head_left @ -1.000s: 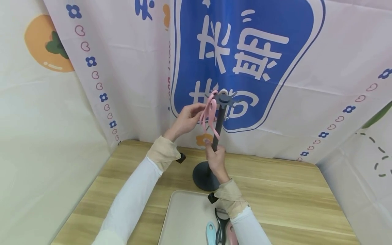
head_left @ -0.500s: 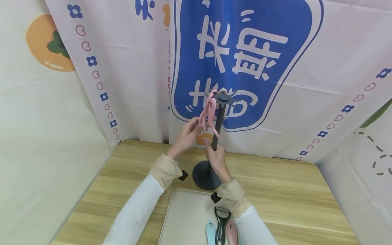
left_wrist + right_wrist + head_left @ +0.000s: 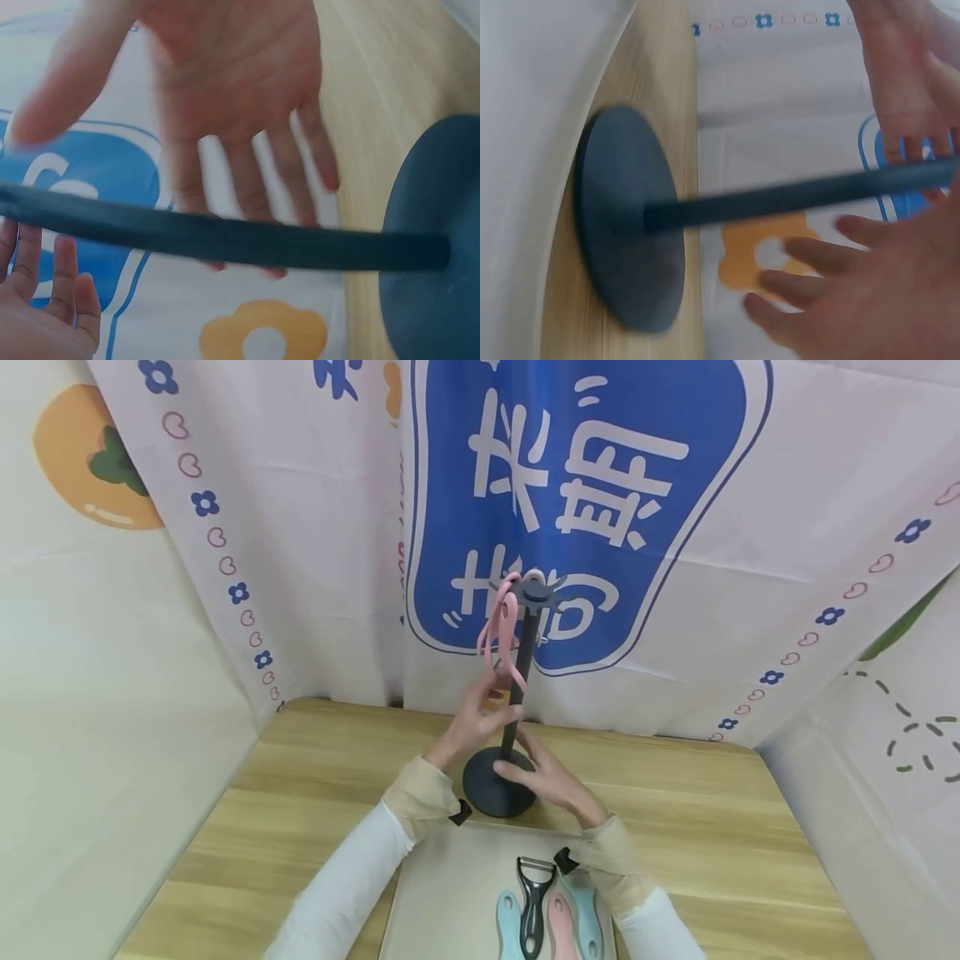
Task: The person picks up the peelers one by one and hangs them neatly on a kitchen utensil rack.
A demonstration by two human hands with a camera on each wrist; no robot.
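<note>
The left hand [image 3: 468,727], coming in before a pale curtain [image 3: 337,610], sits lower than it was a second ago: it has come down from beside the pink loops [image 3: 508,614] to just below them, next to the dark pole [image 3: 527,647]. Its fingers lie loosely extended and I read it as released, though I cannot tell whether its thumb touches the pole. The loops hang where they did, at the left side of the pole's top [image 3: 534,589]. The pole stays upright on its round base [image 3: 487,795], on the table [image 3: 285,810] beyond the tray [image 3: 450,877].

In the tray I count, left to right, a blue handle [image 3: 508,931], a black peeler [image 3: 534,906], a pink handle [image 3: 560,927] and a second blue handle [image 3: 588,922]; the last was mostly behind the right sleeve earlier and now shows plainly. The right hand [image 3: 553,777] was wrapped round the pole; now it is down near the base, fingers apart, its hold let go.

My left wrist view gives me the right palm, its fingers passing behind the pole. My right wrist view shows left fingers crossing behind it too. Only the head view has the loops and the peeler.
</note>
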